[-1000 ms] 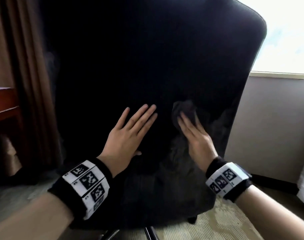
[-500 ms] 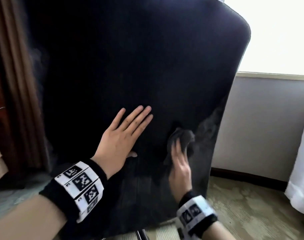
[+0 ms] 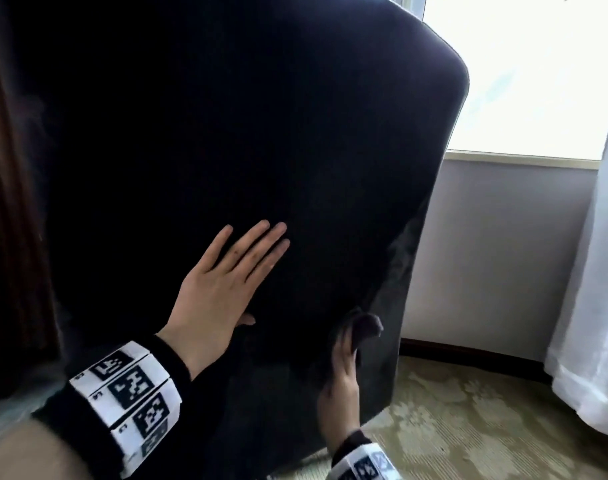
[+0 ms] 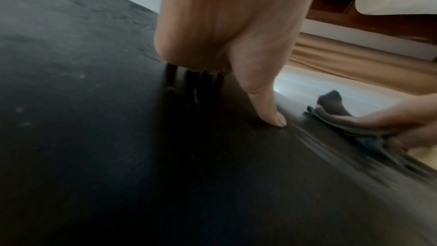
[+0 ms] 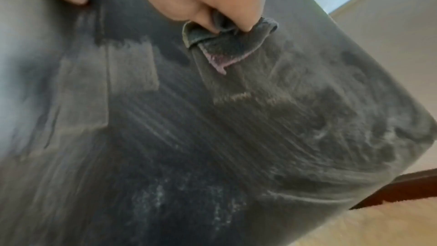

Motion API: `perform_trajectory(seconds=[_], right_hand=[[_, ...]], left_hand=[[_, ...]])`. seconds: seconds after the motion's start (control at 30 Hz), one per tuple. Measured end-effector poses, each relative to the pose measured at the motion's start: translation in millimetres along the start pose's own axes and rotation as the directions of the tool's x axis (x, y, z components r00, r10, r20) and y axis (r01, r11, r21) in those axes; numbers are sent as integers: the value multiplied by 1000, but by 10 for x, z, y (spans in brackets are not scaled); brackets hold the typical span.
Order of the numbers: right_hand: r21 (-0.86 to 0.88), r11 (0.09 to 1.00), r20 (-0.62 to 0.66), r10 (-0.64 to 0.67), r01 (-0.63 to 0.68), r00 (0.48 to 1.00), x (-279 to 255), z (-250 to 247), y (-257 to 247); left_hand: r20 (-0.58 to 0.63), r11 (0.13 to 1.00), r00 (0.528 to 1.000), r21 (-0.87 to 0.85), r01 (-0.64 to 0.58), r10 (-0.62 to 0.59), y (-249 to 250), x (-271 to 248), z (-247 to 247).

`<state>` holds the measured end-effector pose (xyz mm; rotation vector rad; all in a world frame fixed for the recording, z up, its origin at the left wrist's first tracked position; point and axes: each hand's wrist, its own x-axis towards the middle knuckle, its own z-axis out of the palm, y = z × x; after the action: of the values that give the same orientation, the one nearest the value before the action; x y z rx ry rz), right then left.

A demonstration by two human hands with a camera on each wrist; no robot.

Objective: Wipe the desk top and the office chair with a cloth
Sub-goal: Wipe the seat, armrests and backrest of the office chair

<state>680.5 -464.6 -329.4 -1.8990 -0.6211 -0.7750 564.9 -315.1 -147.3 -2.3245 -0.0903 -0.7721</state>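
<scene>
The black office chair back (image 3: 261,133) fills the head view. My left hand (image 3: 233,271) lies flat on it near the middle, fingers straight and spread; its thumb tip (image 4: 272,117) presses the surface. My right hand (image 3: 340,372) is lower, near the back's right edge, and holds a dark grey cloth (image 3: 365,325) against the chair. In the right wrist view the thumb and fingers (image 5: 241,18) pinch the bunched cloth (image 5: 231,44), and streaks and dust marks show on the chair surface (image 5: 260,138). The cloth (image 4: 331,113) also shows in the left wrist view.
A bright window (image 3: 538,64) and a pale wall (image 3: 503,254) stand right of the chair, with a white curtain (image 3: 593,306) at the far right. A brown curtain (image 3: 4,202) hangs at the left. Patterned carpet (image 3: 469,427) covers the floor.
My right hand has slid the cloth down the chair back toward its lower right edge. The left hand has stayed flat in place.
</scene>
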Motion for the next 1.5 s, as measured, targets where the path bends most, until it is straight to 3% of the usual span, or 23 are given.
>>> perform_trajectory(seconds=[0.07,0.2,0.3,0.43,0.5,0.57,0.63,0.7,0.8,0.9,0.97,1.07,1.13,1.2,1.3,1.4,1.5], right_hand=[[27,999,11,-45,45,999,20,-61,-29],[12,986,-155,-161,165,975,1275,-544,-342],[93,994,-206,73,-55,976,1688,-643,-283],[136,902,-68,420,-409,905,733,-328,178],[187,850,-25,506,-493,862,551,-336,204],[211,874,-33,455,-439,890,922,-481,33],[229,953,-126,231,-198,965,1534,-712,-245],[205,975,-188,127,-87,974,2126,-916,-431],[162,942,-143,317,-294,938,2221,-976,-219],[147,793,13,596,-591,803,1448,-794,270],[123,758,77,636,-641,768,989,-684,420],[111,813,67,568,-571,821,1242,-717,359],[179,910,-35,386,-374,922,1724,-800,185],[198,960,-114,224,-199,968,2014,-804,53],[146,970,-151,214,-193,965,1616,-572,180],[115,953,-66,290,-281,955,965,-368,428],[110,951,-54,295,-288,954,1138,-448,285]], left_hand=[[-12,1000,1000,-22,8,-9,-1,8,16],[-72,1000,997,19,6,-4,-44,-1,22],[-73,999,997,41,-17,20,-38,6,24],[-96,999,995,-39,-32,28,-11,68,17],[-98,997,995,-72,-36,29,-5,90,35],[-74,999,997,-48,-25,21,-8,119,1],[-13,1000,1000,-15,-18,18,43,106,-15],[-49,999,998,31,-27,28,97,109,11],[-75,999,997,8,-33,33,95,133,53],[-103,989,994,-138,-55,41,75,184,36],[-147,981,988,-176,-78,52,83,189,59],[-134,982,990,-170,-77,54,94,187,29],[-148,978,988,-197,-72,43,91,179,45],[-157,981,987,-183,-70,41,100,176,43],[-173,974,984,-211,-78,41,86,181,47],[-152,977,988,-201,-64,34,89,167,36],[-143,979,989,-195,-66,38,98,154,29]])
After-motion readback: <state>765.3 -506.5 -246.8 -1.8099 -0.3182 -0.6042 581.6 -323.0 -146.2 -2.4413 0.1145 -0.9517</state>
